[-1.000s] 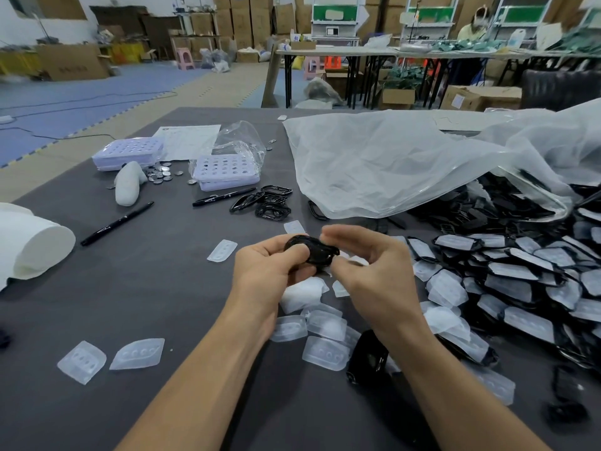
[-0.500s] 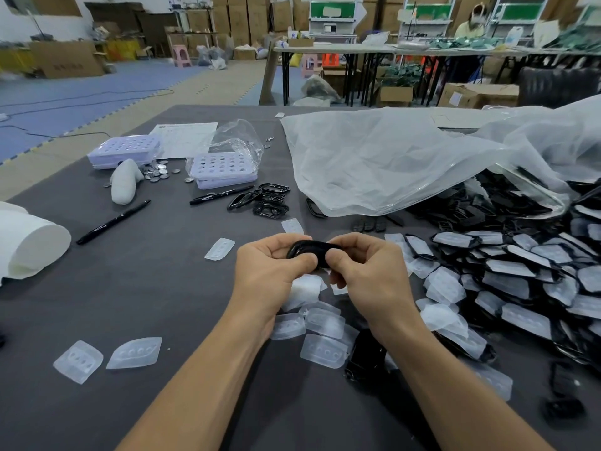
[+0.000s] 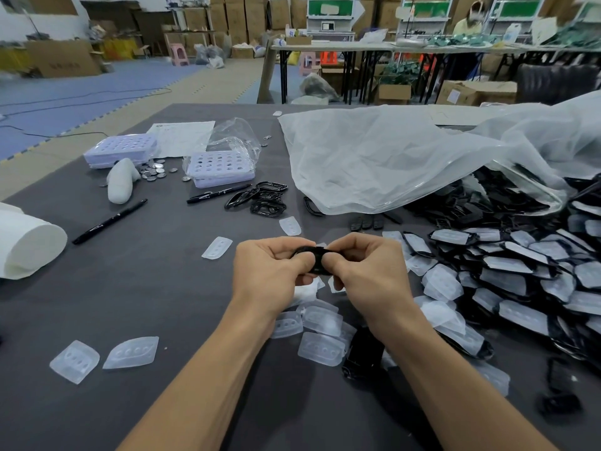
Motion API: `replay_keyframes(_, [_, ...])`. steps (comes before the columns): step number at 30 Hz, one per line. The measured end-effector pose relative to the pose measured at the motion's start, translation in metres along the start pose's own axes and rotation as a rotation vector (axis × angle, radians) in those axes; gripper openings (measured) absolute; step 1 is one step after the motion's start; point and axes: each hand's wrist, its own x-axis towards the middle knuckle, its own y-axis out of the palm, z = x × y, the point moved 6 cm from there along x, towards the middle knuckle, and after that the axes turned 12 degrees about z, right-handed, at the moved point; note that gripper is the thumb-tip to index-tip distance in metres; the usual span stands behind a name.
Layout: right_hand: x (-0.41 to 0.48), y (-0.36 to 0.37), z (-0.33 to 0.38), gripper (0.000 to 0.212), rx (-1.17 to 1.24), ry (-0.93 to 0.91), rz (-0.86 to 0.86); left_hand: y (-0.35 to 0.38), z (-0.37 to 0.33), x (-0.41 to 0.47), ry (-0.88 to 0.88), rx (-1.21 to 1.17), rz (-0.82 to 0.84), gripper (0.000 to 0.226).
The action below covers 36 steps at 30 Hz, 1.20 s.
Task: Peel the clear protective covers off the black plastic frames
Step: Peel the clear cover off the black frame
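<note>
surface (image 3: 146, 288): dark grey, carrying all the parts.
clear bag (image 3: 374, 157): crumpled toward the far right corner, draped over the heap.
heap of covered frames (image 3: 520, 271): along the right edge.
peeled covers (image 3: 320, 348): scattered below the hands, toward the near edge.
left hand (image 3: 270, 275): grip curled round the frame's left end.
right hand (image 3: 367, 271): grip pinching its right end.
black frame (image 3: 312, 258): held between both hands, above the surface's middle.

Beyond your dark grey worktop (image 3: 97, 288) you see blue floor mats (image 3: 81, 96), stacked brown cardboard boxes (image 3: 237, 14) and black-legged folding tables (image 3: 331, 48).
</note>
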Motion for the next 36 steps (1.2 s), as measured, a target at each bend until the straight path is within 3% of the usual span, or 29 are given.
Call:
replay_keyframes(6, [0.0,-0.007,0.003,0.025,0.021,0.002,-0.005,0.003,0.007,0.001,-0.099,-0.14,0.129,0.037])
replay_keyframes(13, [-0.001,-0.011,0.004,0.024,0.169,-0.005,0.024,-0.002,0.005,0.002,-0.145,-0.069,0.235,0.032])
replay_keyframes(21, [-0.002,-0.008,0.015,0.018,-0.181,-0.103,-0.004,-0.003,0.01,0.003,-0.131,-0.063,0.103,0.027])
replay_keyframes(25, [0.0,-0.012,0.008,0.013,-0.149,-0.034,-0.004,0.002,0.007,0.002,-0.07,0.015,0.104,0.017])
replay_keyframes(31, [0.001,-0.008,0.005,0.019,0.013,-0.033,0.004,0.003,0.005,0.001,-0.03,0.09,0.036,0.032])
replay_keyframes(36, [-0.001,-0.003,0.012,0.027,-0.226,-0.122,0.109,0.005,-0.003,-0.005,0.063,0.406,0.059,0.03])
